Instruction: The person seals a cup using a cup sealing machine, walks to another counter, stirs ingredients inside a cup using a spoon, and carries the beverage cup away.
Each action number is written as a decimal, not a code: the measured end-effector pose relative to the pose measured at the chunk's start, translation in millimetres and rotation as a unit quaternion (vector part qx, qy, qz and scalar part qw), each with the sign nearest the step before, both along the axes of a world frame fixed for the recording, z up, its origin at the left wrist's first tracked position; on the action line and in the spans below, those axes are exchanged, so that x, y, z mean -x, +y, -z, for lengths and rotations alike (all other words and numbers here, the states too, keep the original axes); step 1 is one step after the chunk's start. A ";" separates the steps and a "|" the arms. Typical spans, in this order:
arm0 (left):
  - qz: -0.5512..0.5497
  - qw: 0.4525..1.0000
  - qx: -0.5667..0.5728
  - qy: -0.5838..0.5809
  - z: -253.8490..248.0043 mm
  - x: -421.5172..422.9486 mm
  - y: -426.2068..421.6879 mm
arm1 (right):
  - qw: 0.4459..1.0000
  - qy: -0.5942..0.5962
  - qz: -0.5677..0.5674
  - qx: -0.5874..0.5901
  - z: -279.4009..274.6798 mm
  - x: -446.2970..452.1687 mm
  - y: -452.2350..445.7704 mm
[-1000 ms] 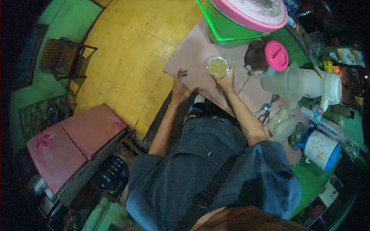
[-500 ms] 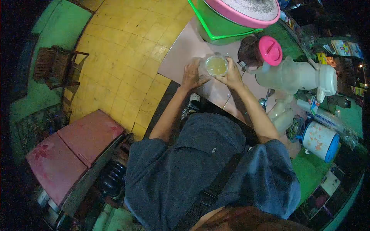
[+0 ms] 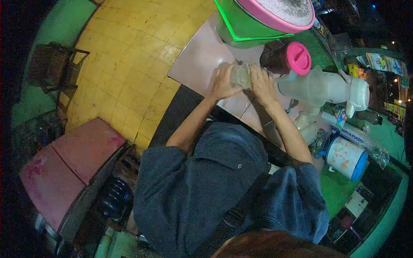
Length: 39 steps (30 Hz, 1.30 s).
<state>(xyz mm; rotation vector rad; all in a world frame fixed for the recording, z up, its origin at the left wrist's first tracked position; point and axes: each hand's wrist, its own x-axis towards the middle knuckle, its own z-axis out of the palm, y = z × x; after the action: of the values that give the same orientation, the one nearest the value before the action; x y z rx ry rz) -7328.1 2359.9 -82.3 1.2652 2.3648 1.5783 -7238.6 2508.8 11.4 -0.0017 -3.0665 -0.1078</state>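
A clear glass [image 3: 241, 77] with pale, cloudy contents is between my two hands over the pink tiled tabletop [image 3: 202, 58]. My left hand [image 3: 226, 84] closes on its left side, with the thumb along the near edge. From the right, my right hand [image 3: 263, 86] wraps it, fingers over the far side. The glass looks tilted, its side showing more than its mouth. My fingers hide part of it, and whether it touches the tabletop I cannot tell. Just beyond my right hand stands a dark container with a pink lid [image 3: 298, 58].
A green bucket [image 3: 243, 32] with a pink rim stands at the back. On the right are a whitish pitcher [image 3: 301, 88], a white thermos [image 3: 344, 89], a plastic roll [image 3: 355, 136] and a floral white canister with blue ends [image 3: 346, 158]. A pink-topped bench [image 3: 77, 157] is lower left.
The glass has gone from mouth-up, its yellowish liquid showing, to a tilted side view. My right hand has turned over its far side. The whole view has shifted slightly.
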 end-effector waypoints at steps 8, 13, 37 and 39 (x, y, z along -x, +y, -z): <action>0.017 0.993 0.028 -0.110 -2.6 -15.1 11.2 | 0.995 0.016 0.016 -0.096 -8.6 -10.0 -2.7; 0.020 0.995 -0.048 -0.084 -4.5 -18.4 9.3 | 0.995 0.004 0.048 0.087 -5.0 -18.4 15.8; 0.043 0.971 -0.073 -0.222 4.4 -29.2 -11.7 | 0.862 0.166 0.163 0.451 6.1 -65.9 9.3; 0.040 0.977 -0.066 -0.197 12.3 -27.2 -12.1 | 0.869 0.159 0.148 0.445 0.0 -56.3 8.5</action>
<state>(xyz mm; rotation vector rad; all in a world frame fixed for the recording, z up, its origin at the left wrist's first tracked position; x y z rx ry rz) -7300.9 2347.7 -94.6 0.9407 1.9749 1.7893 -7182.2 2517.3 11.4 -0.4793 -2.4711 1.1522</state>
